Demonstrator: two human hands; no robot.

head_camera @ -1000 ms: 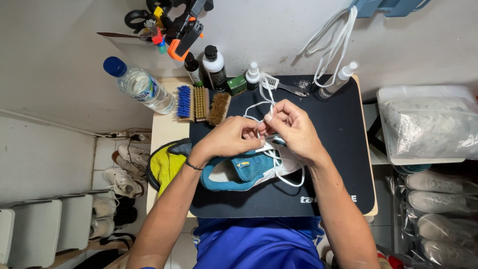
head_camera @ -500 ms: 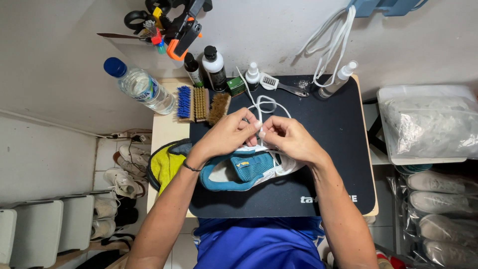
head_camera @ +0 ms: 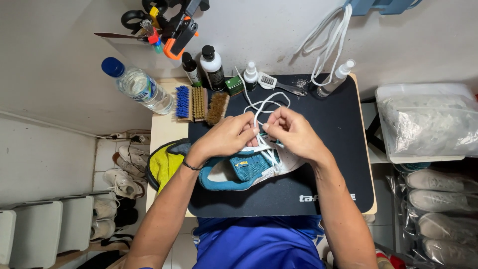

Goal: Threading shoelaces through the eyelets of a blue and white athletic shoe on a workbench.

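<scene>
A teal and white sneaker (head_camera: 246, 169) is lying on its side on the black mat (head_camera: 328, 164), its opening facing the person. The left hand (head_camera: 226, 137) and right hand (head_camera: 294, 132) are meeting just above the shoe, each pinching the white shoelace (head_camera: 261, 107), which is looping up toward the brushes (head_camera: 199, 103). A clear water bottle (head_camera: 137, 87) with a blue cap is lying tilted at the table's far left corner. To the right, a clear plastic bin (head_camera: 428, 124) is holding crumpled plastic bags.
</scene>
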